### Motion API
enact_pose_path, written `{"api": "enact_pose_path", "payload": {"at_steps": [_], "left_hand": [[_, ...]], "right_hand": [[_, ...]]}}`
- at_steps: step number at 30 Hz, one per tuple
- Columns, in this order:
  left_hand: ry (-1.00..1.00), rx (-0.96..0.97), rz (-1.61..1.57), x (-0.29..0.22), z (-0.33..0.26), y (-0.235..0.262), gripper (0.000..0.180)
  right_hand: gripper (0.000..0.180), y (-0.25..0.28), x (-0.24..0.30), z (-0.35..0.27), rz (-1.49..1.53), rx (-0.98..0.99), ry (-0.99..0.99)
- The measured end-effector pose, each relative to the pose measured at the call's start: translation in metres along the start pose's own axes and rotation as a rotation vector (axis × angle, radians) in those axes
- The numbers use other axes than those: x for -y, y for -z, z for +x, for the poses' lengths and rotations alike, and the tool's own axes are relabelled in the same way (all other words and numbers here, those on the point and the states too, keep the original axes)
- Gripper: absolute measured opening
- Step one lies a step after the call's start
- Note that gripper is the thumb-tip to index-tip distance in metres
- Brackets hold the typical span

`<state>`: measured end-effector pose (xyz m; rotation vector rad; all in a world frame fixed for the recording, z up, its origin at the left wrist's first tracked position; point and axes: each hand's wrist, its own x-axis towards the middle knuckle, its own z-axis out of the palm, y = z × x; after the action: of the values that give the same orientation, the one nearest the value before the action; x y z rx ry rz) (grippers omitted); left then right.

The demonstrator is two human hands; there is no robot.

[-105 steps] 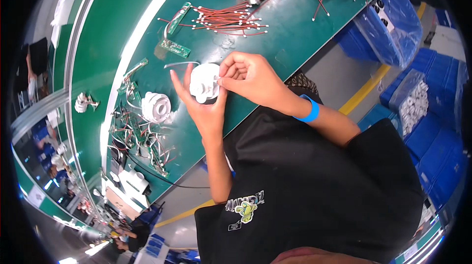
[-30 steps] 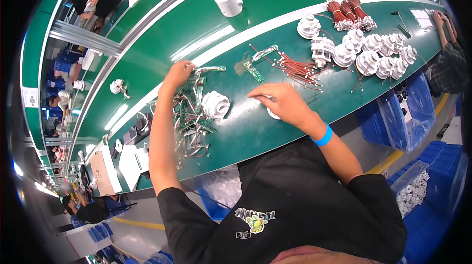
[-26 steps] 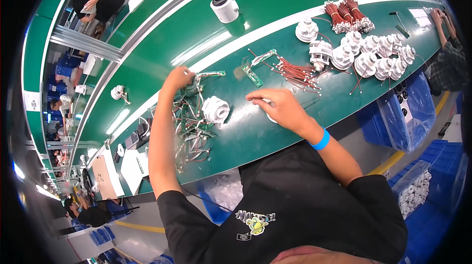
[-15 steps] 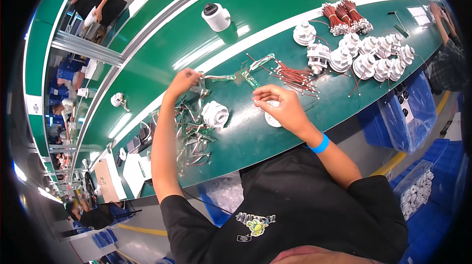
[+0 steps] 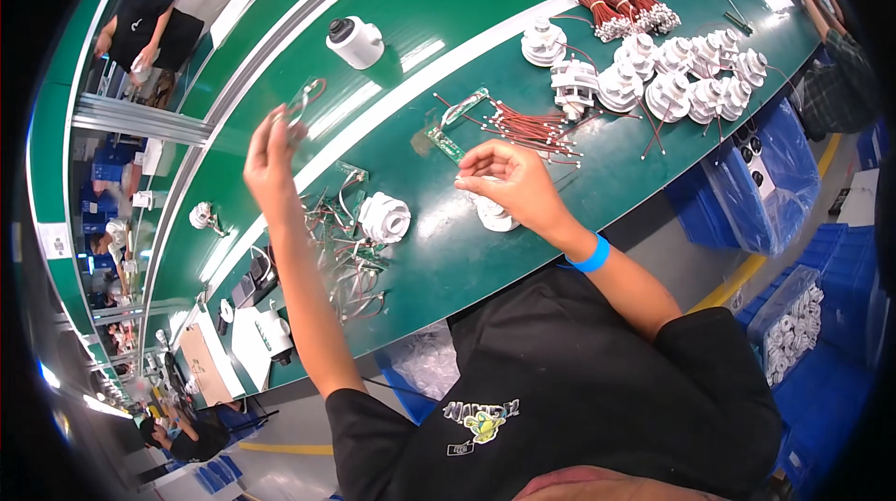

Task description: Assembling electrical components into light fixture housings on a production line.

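My left hand (image 5: 272, 163) is raised over the far left of the bench, its fingers pinched on a small bundle of wires (image 5: 306, 102). That bundle shows a red loop and a pale, see-through part, blurred by motion. Between the thumb and fingertips of my right hand (image 5: 509, 182) is the end of a narrow green circuit board (image 5: 445, 147). White and green wires (image 5: 465, 105) lie by the board's far end. Under my right hand a round white part (image 5: 495, 213) is partly covered. A white ribbed housing (image 5: 385, 217) sits between my forearms.
Wired circuit boards (image 5: 350, 244) lie heaped beside my left forearm. Red-brown wires (image 5: 534, 130) spread beyond my right hand, near several white housings (image 5: 669, 95) and tied wire bundles (image 5: 623, 5). A white cylindrical housing (image 5: 356, 44) stands at the back. Blue bins (image 5: 761, 193) stand at right.
My left hand has moved left and up, away from the circuit board, carrying the wires. My right hand still holds the board. The whole view has shifted slightly.
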<state>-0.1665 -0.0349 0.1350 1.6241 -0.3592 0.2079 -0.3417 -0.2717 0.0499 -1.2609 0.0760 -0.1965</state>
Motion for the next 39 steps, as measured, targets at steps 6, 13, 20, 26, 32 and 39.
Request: {"api": "enact_pose_path", "payload": {"at_steps": [6,13,20,26,32,39], "left_hand": [[-0.185,0.068,0.196,-0.063,-0.096,0.039,0.024],[0.335,-0.022,-0.215,-0.045,-0.192,0.029,0.04],[0.604,-0.028,-0.591,-0.013,-0.219,-0.048,0.042],[0.602,-0.054,-0.634,-0.005,-0.22,-0.063,0.043],[0.588,-0.03,-0.618,0.0,-0.225,-0.065,0.043],[0.582,-0.057,-0.649,-0.002,-0.228,-0.067,0.042]], "right_hand": [[0.018,0.002,0.012,0.005,0.001,0.118,-0.037],[0.017,-0.002,0.038,0.014,-0.164,0.193,0.078],[0.018,-0.02,0.042,-0.006,-0.515,0.342,0.336],[0.022,-0.034,0.036,-0.016,-0.72,0.385,0.574],[0.019,-0.035,0.037,-0.021,-0.814,0.359,0.626],[0.018,-0.037,0.037,-0.022,-0.833,0.391,0.627]]}}
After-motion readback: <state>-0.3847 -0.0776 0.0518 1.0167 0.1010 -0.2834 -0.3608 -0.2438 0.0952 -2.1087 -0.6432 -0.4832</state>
